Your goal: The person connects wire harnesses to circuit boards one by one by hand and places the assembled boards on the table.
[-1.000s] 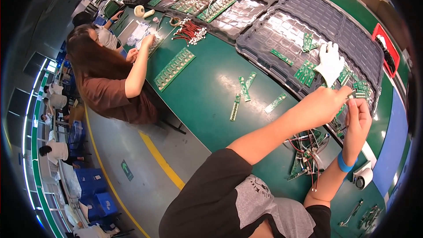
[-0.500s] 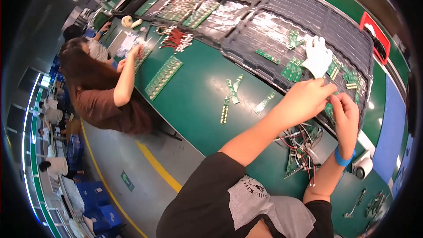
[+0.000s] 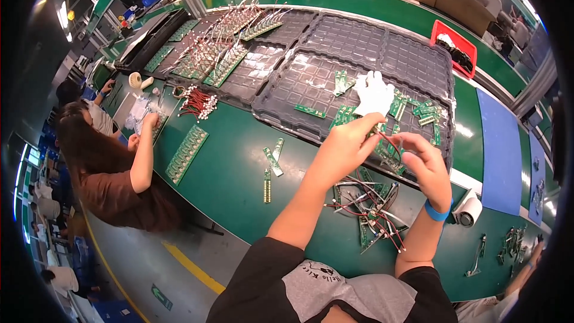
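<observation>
**Wire Pair at the Fingertips: Handling and Hand State**

Head view: The red-and-dark wire pair [image 3: 390,140] is at the fingertips of the left hand [image 3: 351,143], in the gap toward the right hand [image 3: 429,167]. The left hand is closed in a pinch, apparently on the wire. The right hand is half open, fingers curled; whether it grips the wire cannot be told. Beyond the left hand, a white glove [image 3: 373,93] and green circuit boards [image 3: 425,109] lie in the black tray [image 3: 341,42]. Nearer than both hands, a tangle of wired boards [image 3: 375,212] rests on the green surface [image 3: 227,173].

Handling: the wire should be light and limp, with fragile joints; grip the insulation. The boards should be thin and stiff; grip their edges.

Difference: half a second earlier, the fingertips are close together; now the right hand stands apart, exposing the wire.
</observation>
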A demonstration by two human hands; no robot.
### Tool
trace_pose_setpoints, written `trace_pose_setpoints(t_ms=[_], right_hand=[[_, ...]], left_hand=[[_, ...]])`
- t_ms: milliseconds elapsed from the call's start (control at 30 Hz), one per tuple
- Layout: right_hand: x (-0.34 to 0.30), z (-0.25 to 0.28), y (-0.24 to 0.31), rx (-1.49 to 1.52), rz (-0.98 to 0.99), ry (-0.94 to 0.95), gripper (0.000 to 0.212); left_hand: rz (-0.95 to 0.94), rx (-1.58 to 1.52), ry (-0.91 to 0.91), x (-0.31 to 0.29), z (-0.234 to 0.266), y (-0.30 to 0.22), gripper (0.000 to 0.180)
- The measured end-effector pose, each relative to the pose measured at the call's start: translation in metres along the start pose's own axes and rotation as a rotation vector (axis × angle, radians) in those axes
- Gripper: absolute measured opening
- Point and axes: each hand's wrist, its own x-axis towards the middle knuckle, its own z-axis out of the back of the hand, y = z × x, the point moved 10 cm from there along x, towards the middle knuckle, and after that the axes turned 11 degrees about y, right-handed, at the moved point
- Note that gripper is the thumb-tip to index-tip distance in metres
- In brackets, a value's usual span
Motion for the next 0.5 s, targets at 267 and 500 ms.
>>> trace_pose_setpoints(t_ms=[267,500], right_hand=[[0.002,-0.008,-0.013,-0.009,-0.074,0.094,0.017],[0.004,-0.002,-0.01,0.06,-0.023,0.045,0.017]], left_hand=[[0.022,-0.105,-0.044,0.003,0.009,0.003,0.027],[-0.082,-0.094,-0.107,-0.006,0.021,-0.006,0.027]])
